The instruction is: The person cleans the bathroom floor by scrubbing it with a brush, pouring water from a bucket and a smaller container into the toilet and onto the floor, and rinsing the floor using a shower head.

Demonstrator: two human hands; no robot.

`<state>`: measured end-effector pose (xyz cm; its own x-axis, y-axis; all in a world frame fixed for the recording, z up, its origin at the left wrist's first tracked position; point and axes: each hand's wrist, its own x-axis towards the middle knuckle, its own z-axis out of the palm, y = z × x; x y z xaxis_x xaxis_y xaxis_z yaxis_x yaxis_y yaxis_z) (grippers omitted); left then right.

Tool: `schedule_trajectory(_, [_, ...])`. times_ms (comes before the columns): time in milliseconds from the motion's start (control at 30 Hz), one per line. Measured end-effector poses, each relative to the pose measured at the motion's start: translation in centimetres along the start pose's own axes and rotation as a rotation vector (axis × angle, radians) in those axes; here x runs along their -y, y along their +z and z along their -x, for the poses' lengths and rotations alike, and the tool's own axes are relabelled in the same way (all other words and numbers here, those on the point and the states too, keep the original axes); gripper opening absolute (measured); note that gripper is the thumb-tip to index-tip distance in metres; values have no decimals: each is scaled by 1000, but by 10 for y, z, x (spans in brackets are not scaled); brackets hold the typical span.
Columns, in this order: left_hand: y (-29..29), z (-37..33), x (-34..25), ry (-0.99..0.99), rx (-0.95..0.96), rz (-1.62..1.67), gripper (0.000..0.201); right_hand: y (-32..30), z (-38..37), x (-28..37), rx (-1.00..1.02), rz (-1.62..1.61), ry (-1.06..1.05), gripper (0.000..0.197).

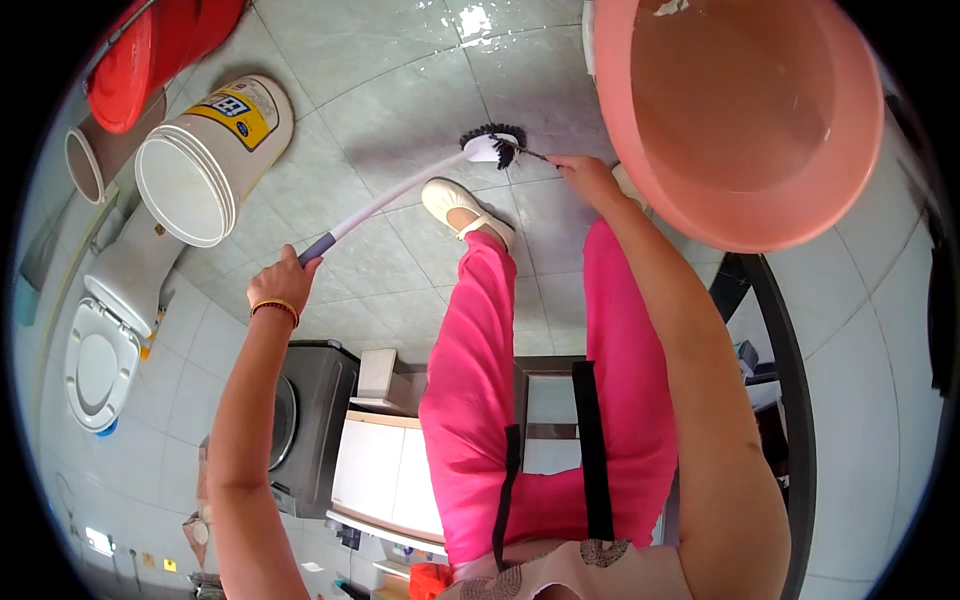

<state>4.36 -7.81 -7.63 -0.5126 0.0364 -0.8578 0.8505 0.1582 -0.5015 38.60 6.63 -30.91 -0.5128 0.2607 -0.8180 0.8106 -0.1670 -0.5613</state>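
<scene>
My left hand point(283, 282) is wrapped round the purple grip of a long-handled scrub brush point(400, 192). The brush's pale shaft slants up and away to a white head point(487, 150) edged with black bristles, just above or on the grey tiled floor. Between its fingers my right hand point(586, 180) pinches a thin dark stick-like tool point(533, 154). The tool's far end reaches the bristles on the right side of the brush head; its exact kind is too small to make out. Beyond the right hand stands a large pink tub point(735, 228) holding cloudy brownish water.
At the far left are a white bucket point(186, 180) with a yellow label, a red basin point(122, 90) and a toilet point(100, 365). My cream shoe point(465, 212) is close to the brush head. A dark grey washing machine point(325, 430) stands lower left. Water glistens on the far floor tiles point(480, 25).
</scene>
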Motion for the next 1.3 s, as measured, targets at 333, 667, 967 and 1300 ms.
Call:
schedule_trajectory(333, [14, -12, -10, 4, 30, 21, 49, 31, 20, -45, -238, 67, -8, 27])
schedule_trajectory(667, [45, 6, -21, -4, 187, 111, 53, 53, -15, -19, -190, -31, 60, 28])
schedule_trajectory(967, [64, 22, -18, 32, 183, 258, 60, 50, 43, -36, -308, -120, 75, 28])
schedule_trajectory(1300, [71, 57, -27, 149, 300, 664, 65, 3, 52, 82, -229, -157, 102, 31])
